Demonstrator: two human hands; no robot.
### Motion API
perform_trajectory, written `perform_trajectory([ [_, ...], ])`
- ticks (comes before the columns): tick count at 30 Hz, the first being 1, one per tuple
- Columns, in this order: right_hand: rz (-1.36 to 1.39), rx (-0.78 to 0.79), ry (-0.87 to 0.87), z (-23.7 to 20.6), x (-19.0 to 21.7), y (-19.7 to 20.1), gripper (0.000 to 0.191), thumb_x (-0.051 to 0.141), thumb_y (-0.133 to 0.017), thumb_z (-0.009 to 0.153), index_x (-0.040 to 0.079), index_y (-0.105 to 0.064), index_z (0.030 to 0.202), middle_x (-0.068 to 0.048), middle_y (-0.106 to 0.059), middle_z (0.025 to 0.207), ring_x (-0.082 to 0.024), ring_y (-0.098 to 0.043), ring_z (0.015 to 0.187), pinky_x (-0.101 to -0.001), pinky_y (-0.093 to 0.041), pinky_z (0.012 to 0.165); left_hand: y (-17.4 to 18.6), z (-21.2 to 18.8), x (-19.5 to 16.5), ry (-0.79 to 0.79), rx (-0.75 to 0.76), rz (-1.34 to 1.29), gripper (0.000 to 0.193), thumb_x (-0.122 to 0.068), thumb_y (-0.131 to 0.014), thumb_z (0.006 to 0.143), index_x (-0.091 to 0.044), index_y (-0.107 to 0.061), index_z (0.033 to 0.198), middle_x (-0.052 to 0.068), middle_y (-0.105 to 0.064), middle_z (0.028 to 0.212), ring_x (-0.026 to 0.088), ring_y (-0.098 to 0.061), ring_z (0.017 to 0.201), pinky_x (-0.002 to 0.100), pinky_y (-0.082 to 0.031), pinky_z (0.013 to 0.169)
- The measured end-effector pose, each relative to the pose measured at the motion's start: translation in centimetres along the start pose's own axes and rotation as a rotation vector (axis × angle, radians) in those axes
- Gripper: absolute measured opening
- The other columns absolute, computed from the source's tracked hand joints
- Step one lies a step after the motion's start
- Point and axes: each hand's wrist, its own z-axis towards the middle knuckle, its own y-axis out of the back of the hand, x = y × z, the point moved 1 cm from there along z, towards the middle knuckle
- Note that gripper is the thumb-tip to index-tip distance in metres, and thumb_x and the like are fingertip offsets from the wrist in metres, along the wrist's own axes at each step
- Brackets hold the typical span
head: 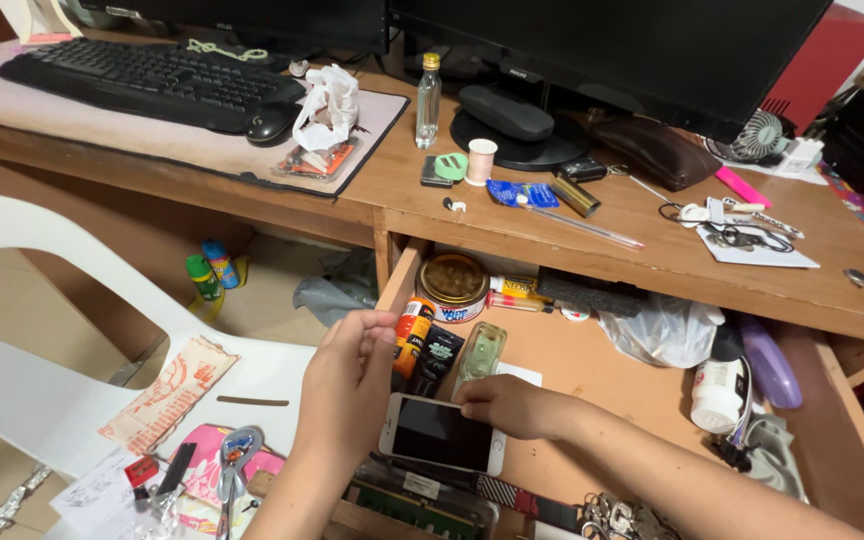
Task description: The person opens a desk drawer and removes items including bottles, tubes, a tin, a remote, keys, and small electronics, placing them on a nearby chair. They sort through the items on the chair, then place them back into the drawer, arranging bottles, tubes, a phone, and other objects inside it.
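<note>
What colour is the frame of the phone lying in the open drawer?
White, around a dark screen: the phone shows best in the head view, under the right hand.

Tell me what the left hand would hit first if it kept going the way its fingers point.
Probably the orange tube standing at the drawer's left edge; the left hand's fingertips already look about against it, though depth is unclear.

Wooden desk [592,250], white plastic chair [22,300], seemingly tiled floor [262,300].
</note>
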Motion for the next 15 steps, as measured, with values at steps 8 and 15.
perform_trajectory([
  [8,0.108,-0.050,-0.034,-0.3,-1.7,1.8,0.025,0.024,-0.057,0.099,0.008,-0.073,0.110,-0.003,-0.072,0.098,-0.013,-0.061,0.095,-0.0300,-0.050,0.089,0.2,0.1,0.2,-0.060,-0.012,0.040,0.021,-0.019,-0.059,0.098,-0.004,-0.069,0.109,0.010,-0.072,0.096,0.018,-0.071,0.080,0.031,-0.056,0.074],
  [15,0.239,0.074,-0.125,-1.0,-2.5,1.2,0.028,0.021,-0.057,0.097,0.011,-0.076,0.113,0.002,-0.075,0.108,-0.006,-0.061,0.103,-0.0257,-0.045,0.095,0.3,-0.1,0.4,-0.082,-0.025,-0.001,0.021,-0.018,-0.058,0.098,-0.003,-0.068,0.108,0.010,-0.071,0.097,0.017,-0.071,0.083,0.030,-0.056,0.076],
])
